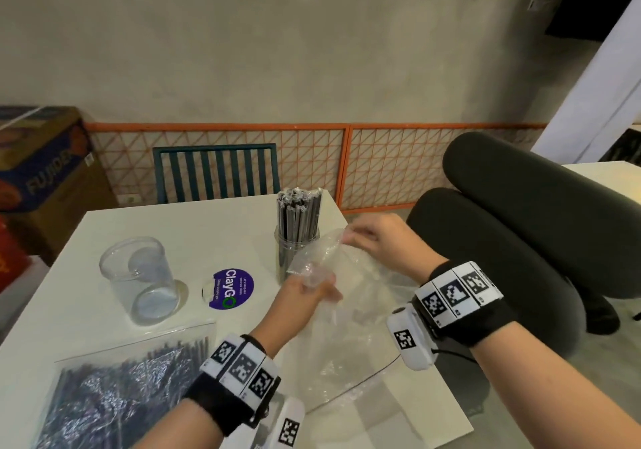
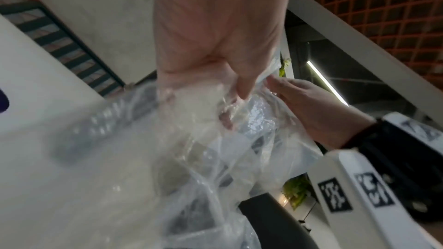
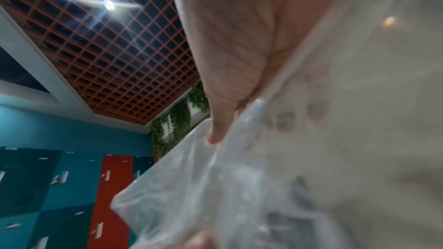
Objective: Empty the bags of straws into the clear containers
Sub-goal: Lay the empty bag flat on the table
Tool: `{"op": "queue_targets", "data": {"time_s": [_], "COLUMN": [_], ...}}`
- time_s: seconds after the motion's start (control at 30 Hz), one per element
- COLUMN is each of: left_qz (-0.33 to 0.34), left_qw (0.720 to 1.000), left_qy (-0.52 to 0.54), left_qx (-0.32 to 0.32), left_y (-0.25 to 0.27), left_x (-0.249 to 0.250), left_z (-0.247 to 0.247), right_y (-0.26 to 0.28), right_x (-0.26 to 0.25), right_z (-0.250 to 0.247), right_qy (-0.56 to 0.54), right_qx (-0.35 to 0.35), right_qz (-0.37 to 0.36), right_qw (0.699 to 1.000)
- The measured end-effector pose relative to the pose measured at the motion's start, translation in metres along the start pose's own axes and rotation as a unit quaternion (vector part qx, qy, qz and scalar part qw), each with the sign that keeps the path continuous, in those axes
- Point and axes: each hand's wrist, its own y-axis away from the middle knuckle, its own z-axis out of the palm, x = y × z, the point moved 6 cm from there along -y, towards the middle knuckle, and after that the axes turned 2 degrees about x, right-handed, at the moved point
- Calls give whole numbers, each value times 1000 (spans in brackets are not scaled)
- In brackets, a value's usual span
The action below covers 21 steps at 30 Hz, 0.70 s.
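A crumpled clear plastic bag (image 1: 347, 313) with no straws visible inside is held above the white table (image 1: 69, 310). My left hand (image 1: 305, 285) grips its upper part, fingers curled round the film (image 2: 239, 113). My right hand (image 1: 367, 237) pinches the bag's top edge (image 3: 251, 113). Just behind the bag a clear container (image 1: 296, 240) stands packed with dark wrapped straws. An empty clear container (image 1: 142, 278) stands to the left. A full bag of straws (image 1: 114, 389) lies flat at the near left.
A round purple sticker (image 1: 233, 288) lies between the two containers. A dark slatted chair (image 1: 215, 171) stands behind the table, boxes (image 1: 45, 178) at far left. A person's legs in black (image 1: 520, 233) are to the right of the table.
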Motion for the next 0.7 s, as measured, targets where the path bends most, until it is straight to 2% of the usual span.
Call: {"op": "queue_targets", "data": {"time_s": [0.07, 0.1, 0.13, 0.17, 0.23, 0.3, 0.33, 0.43, 0.53, 0.6, 0.67, 0.7], "left_qz": [0, 3, 7, 13, 23, 29, 25, 7, 4, -12, -38, -47], "left_qw": [999, 998, 997, 997, 996, 995, 993, 986, 978, 962, 949, 947], "left_qy": [46, 57, 59, 60, 62, 83, 96, 158, 198, 250, 275, 275], "left_qx": [26, 32, 40, 48, 56, 56, 57, 47, 73, 113, 151, 158], "left_y": [1, 2, 2, 1, -2, -6, -8, -10, -13, -16, -17, -18], "left_x": [7, 11, 12, 13, 14, 17, 19, 22, 24, 18, 9, 7], "left_z": [-6, -11, -15, -20, -26, -28, -26, -23, -37, -50, -57, -58], "right_y": [15, 29, 43, 54, 67, 74, 77, 85, 102, 117, 129, 133], "right_x": [16, 28, 41, 53, 66, 64, 63, 71, 81, 82, 80, 81], "right_z": [-30, -42, -46, -39, -2, 39, 55, 84, 92, 101, 116, 122], "right_qy": [64, 54, 10, -58, -213, -295, -302, -271, -286, -371, -431, -418], "right_qx": [164, 247, 289, 279, 154, 27, -11, -39, 13, 13, -46, -79], "right_qz": [29, 63, 105, 150, 216, 219, 211, 226, 235, 274, 304, 310], "right_qw": [984, 966, 952, 947, 941, 930, 930, 935, 929, 887, 849, 850]}}
